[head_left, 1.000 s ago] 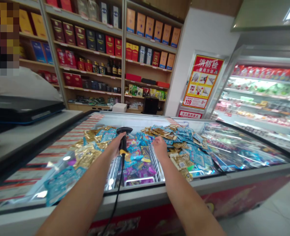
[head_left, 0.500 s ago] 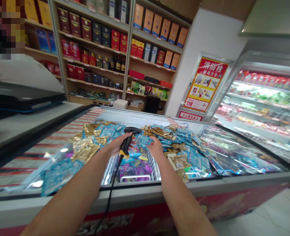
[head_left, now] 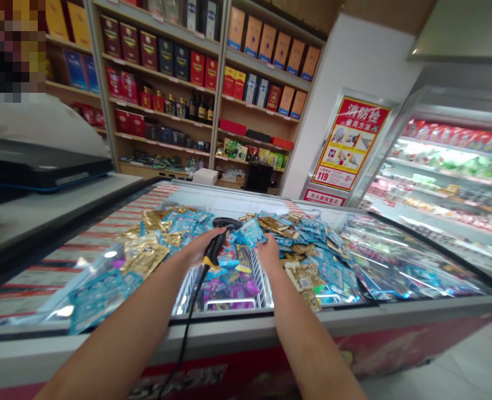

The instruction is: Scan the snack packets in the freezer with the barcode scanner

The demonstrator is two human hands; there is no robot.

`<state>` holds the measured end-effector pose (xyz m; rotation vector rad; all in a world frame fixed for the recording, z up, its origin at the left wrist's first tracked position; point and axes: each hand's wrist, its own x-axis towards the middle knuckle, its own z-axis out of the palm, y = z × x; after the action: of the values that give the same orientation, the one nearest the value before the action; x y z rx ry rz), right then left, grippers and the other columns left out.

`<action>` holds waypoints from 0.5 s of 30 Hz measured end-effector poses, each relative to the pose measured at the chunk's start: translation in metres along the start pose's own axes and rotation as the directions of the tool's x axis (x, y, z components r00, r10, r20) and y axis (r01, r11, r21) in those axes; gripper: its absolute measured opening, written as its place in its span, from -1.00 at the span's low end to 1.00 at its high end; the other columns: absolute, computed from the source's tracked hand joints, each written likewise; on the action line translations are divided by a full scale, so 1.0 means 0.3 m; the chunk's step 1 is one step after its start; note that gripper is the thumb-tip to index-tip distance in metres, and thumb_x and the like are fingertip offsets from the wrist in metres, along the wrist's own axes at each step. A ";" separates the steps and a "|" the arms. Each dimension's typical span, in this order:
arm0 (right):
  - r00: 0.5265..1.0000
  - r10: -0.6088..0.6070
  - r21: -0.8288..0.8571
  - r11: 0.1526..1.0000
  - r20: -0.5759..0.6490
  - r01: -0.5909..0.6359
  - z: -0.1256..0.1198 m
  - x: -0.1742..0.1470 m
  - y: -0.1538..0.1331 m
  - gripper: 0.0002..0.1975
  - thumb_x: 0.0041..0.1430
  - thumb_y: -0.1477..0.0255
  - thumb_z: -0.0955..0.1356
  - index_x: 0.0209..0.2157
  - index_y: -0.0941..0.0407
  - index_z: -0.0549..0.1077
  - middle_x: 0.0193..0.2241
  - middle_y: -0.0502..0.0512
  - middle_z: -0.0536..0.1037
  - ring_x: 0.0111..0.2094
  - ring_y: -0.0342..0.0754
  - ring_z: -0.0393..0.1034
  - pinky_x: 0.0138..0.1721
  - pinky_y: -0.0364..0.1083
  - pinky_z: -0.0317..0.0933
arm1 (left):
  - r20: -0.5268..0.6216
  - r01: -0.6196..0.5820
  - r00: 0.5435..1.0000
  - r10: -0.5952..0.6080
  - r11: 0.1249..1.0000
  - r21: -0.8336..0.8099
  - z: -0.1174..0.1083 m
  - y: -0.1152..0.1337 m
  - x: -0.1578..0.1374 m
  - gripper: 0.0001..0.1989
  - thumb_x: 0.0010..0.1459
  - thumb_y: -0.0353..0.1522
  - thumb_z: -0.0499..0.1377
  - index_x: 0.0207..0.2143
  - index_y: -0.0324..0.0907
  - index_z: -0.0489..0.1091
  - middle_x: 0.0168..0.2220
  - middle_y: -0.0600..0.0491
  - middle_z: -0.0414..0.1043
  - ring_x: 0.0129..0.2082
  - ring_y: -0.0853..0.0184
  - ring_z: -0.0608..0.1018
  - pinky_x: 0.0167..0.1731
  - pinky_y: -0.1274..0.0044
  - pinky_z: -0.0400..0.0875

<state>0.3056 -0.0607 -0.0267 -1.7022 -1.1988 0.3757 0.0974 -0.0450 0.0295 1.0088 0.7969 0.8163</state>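
Note:
My left hand (head_left: 199,249) is wrapped round the handle of a black and yellow barcode scanner (head_left: 216,244), whose head points away from me and whose cable hangs down over the freezer's front edge. In my right hand (head_left: 269,253) a small blue packet (head_left: 252,233) is pinched by its lower right corner, just right of the scanner head. Below both hands lies a white wire basket (head_left: 229,303) with purple, blue and yellow packets in it. Gold packets (head_left: 144,255) and blue packets (head_left: 100,297) are spread on the glass to the left. On the right is a heap of blue and gold packets (head_left: 304,241).
The chest freezer (head_left: 333,321) runs across in front of me, with glass lids (head_left: 416,261). Shelves of boxed bottles (head_left: 158,50) stand behind it. At left, a black device (head_left: 46,164) rests on a counter; a lit display cooler (head_left: 450,183) is at right.
The blue packet in my right hand has turned and come up, so its face now shows flat beside the scanner head. My left hand and the scanner have hardly moved.

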 end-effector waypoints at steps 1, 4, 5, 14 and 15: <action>1.000 -0.001 0.003 1.000 -0.016 0.001 -0.001 0.001 0.000 -0.72 0.04 0.50 0.22 -0.17 0.16 0.35 -0.35 0.08 0.50 -0.38 -0.08 0.41 -0.34 -0.13 0.29 | 0.004 -0.002 1.000 0.001 1.000 0.014 -0.003 -0.005 0.005 -0.74 -0.01 -0.21 0.22 -0.44 -0.27 0.44 -0.55 -0.06 0.50 -0.68 0.37 0.45 -0.71 0.60 0.31; 0.999 -0.009 0.023 1.000 -0.041 0.010 -0.005 0.000 -0.001 -0.75 0.02 0.49 0.22 -0.21 0.16 0.35 -0.38 0.08 0.50 -0.39 -0.08 0.41 -0.36 -0.15 0.28 | 0.018 -0.006 1.000 0.006 0.999 0.038 -0.011 -0.016 0.018 -0.70 -0.01 -0.19 0.22 -0.42 -0.29 0.46 -0.51 -0.09 0.51 -0.66 0.37 0.46 -0.69 0.60 0.32; 0.999 -0.009 0.043 0.999 -0.041 0.011 -0.006 -0.001 -0.002 -0.76 0.02 0.48 0.22 -0.22 0.15 0.35 -0.39 0.07 0.50 -0.40 -0.08 0.41 -0.38 -0.16 0.27 | 0.027 -0.008 1.000 0.007 0.999 0.040 -0.013 -0.018 0.021 -0.70 -0.01 -0.19 0.22 -0.41 -0.29 0.47 -0.51 -0.09 0.51 -0.65 0.37 0.46 -0.68 0.60 0.32; 0.990 0.008 0.085 0.996 -0.144 0.004 -0.002 -0.002 -0.003 -0.88 -0.05 0.48 0.29 -0.38 0.13 0.34 -0.51 0.00 0.46 -0.47 -0.10 0.37 -0.43 -0.18 0.20 | 0.044 -0.014 0.999 0.011 0.997 0.074 -0.007 -0.009 0.008 -0.64 0.02 -0.14 0.18 -0.50 -0.30 0.46 -0.52 -0.03 0.50 -0.62 0.44 0.44 -0.62 0.64 0.35; 0.989 0.006 0.072 0.997 -0.147 0.004 -0.003 -0.002 -0.003 -0.88 -0.05 0.48 0.30 -0.38 0.13 0.34 -0.51 0.00 0.46 -0.47 -0.09 0.38 -0.42 -0.18 0.19 | 0.039 -0.014 0.999 0.011 0.997 0.077 -0.002 -0.006 0.003 -0.64 0.02 -0.14 0.17 -0.51 -0.31 0.46 -0.53 -0.02 0.49 -0.63 0.44 0.43 -0.62 0.64 0.34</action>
<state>0.3052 -0.0617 -0.0257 -1.6388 -1.0645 0.2854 0.0977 -0.0444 0.0274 1.0958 0.7947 0.7790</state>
